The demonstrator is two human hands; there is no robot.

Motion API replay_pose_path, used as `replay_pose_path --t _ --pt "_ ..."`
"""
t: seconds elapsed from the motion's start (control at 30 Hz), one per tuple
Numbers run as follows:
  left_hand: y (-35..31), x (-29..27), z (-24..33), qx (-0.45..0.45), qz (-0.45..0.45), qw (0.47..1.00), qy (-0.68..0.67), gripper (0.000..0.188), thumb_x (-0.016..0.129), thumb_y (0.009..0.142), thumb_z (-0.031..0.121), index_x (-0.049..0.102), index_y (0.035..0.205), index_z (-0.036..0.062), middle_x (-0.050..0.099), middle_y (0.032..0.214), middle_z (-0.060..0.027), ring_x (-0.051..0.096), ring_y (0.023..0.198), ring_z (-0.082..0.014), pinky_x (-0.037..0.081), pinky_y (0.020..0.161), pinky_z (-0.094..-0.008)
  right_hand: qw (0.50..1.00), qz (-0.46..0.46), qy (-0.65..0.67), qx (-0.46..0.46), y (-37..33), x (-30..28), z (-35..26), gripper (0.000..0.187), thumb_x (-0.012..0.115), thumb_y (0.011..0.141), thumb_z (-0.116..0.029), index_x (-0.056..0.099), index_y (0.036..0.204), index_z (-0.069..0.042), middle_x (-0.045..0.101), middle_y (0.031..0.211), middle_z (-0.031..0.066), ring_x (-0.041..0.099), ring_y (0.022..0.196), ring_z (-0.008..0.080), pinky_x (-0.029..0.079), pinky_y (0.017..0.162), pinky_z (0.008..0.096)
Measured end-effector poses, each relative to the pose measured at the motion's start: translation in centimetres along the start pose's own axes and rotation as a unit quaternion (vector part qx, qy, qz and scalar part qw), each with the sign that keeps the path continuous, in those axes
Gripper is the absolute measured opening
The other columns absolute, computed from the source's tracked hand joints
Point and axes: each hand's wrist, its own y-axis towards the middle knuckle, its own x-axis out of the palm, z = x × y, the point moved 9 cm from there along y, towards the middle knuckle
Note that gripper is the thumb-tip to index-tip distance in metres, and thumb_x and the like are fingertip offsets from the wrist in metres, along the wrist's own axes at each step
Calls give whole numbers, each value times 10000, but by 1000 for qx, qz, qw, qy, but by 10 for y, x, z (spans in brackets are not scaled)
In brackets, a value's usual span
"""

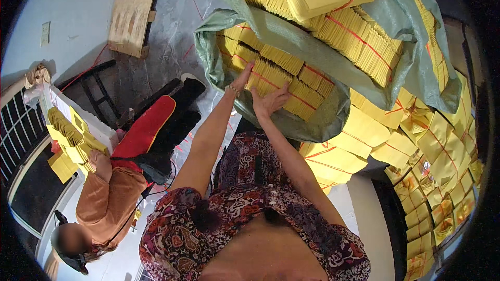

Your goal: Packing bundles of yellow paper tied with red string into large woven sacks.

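Note:
A green woven sack (205, 34) stands open in front of me, packed with rows of yellow paper bundles (271, 78) tied with red string. My left hand (241, 80) rests against the left end of a bundle, its fingers stretched out and seen edge-on. Just to its right, my right hand (271, 102) lies on the near side of the same rows, thumb and fingers apart. Both hands touch the bundles, and neither visibly lifts one. Some fingertips are hidden against the paper.
Another green sack (388, 18) with yellow bundles stands beyond. Stacked yellow packets (359, 130) rise at the right. On the left a co-worker in a brown top (107, 200) handles yellow paper (78, 140) at a white table. A wooden pallet (133, 15) leans by the wall.

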Motion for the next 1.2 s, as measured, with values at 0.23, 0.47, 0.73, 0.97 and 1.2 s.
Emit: replay_pose_path --t 0.23,0.47,0.73,0.97,1.2 --pt "-11 11 11 75 62 990 99 654 307 920 540 327 1353 50 375 1354 -56 382 1203 -185 297 1008 -321 998 -50 27 -13 7 3 15 1051 760 619 -284 81 1384 -40 241 1311 286 263 1209 450 228 1000 539" --pt "9 -3 2 100 177 945 257 614 281 908 530 403 1307 79 514 1214 -184 467 1137 -328 333 984 -382 991 -52 -86 -85 11 -3 7 1041 719 658 -246 32 1392 26 259 1273 325 272 1180 446 228 995 512" --pt "-37 -15 42 120 299 886 334 618 285 904 531 591 1090 27 600 981 -270 527 980 -463 414 840 -471 975 -104 16 -197 11 -24 13 798 658 718 -191 227 1362 3 335 1277 271 327 1181 432 274 987 508" --pt "-126 43 146 346 244 888 181 267 484 924 239 581 979 -4 610 825 -80 578 705 -164 459 657 -284 935 -230 200 -181 9 -118 -29 233 537 870 -114 561 1084 -24 603 927 43 566 850 139 451 749 270" --pt "-202 129 271 468 135 873 -8 230 467 946 226 559 1031 34 583 896 -20 532 776 -82 430 691 -217 904 -58 318 -280 81 -257 -133 138 519 883 -91 592 970 -14 605 879 27 522 788 72 418 691 207"
